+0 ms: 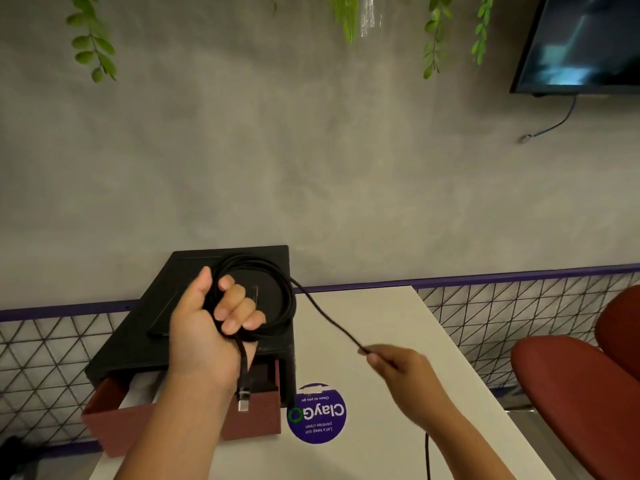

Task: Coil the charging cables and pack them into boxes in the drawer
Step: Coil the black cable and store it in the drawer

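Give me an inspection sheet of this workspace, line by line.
Surface: white table.
Job's things: black cable part-coiled; drawer open under the black unit, something white inside.
Clutter: round purple sticker on the table.
Grippers: left hand grips the coiled part; right hand pinches the free run.
Cables: plug hangs below the left hand; blue cable dangles under the screen.
Surroundings: grey wall, hanging leaves, red chairs, wire mesh.
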Motion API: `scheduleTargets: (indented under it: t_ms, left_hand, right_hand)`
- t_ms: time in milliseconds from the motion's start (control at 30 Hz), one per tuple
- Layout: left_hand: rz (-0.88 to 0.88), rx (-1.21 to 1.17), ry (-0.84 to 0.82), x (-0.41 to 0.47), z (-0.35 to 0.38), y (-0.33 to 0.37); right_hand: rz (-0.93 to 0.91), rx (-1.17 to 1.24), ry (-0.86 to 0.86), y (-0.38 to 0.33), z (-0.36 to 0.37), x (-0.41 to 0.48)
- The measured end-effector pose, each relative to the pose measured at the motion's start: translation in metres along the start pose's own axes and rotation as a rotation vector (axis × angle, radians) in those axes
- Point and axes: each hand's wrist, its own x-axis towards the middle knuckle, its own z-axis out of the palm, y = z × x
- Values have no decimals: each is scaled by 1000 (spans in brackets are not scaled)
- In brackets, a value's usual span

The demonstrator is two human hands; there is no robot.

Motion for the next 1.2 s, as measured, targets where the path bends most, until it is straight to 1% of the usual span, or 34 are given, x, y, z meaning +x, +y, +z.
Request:
scheduleTargets:
  t_ms: [67, 167, 233, 300, 400, 500, 533, 600, 633, 667, 700, 767, 900, 967, 1000, 1100, 1200]
  left_hand:
    - [39, 28, -21, 1, 0, -2]
    - [63, 113, -96, 0, 2, -11]
    - [53, 153, -130, 0, 1, -19]
    - [99, 247, -130, 3, -4, -25]
    - [211, 504, -96, 6, -16, -33]
    - [279, 903, -110, 4, -27, -42]
    - [284, 1063, -133, 3, -31, -46]
    - [229, 1353, -206, -1, -37, -56]
    - [190, 1424, -230, -4, -36, -59]
    - [146, 1420, -257, -8, -35, -61]
    - [89, 1365, -290, -11, -32, -63]
    - [-13, 1198, -344, -16, -28, -65]
    - [-132, 1029, -452, -22, -20, -57]
    - [-157, 968, -510, -21, -19, -54]
    - [-153, 941, -511, -20, -20, -53]
    - [-129, 886, -457, -17, -23, -49]
    - [-187, 682, -428, -16, -24, -47]
  right_hand:
    - [1, -124, -155, 4, 9, -8]
    - [-110, -296, -407, -7, 28, -20]
    - [-185, -356, -510, -27, 34, -28]
    - [-187, -335, -580, -45, 34, -36]
    - [-224, -309, -575, -63, 19, -40]
    - [-367, -278, -499, -71, 2, -33]
    - [-400, -263, -476, -74, -3, -30]
    - [-418, -234, -432, -79, -10, -23]
    - [-410, -227, -402, -81, -13, -21]
    - [-396, -218, -362, -82, -15, -18]
    - [-378, -188, -316, -83, -18, -16]
    - [-357, -98, -222, -84, -22, -12]
    - [-319, 45, -27, -80, -23, -6]
    - [-315, 96, 57, -76, -21, -3]
    - [-311, 94, 88, -75, -20, -2]
    - [-321, 54, 134, -72, -18, 2]
    - [-411, 68, 78, -69, -13, 6]
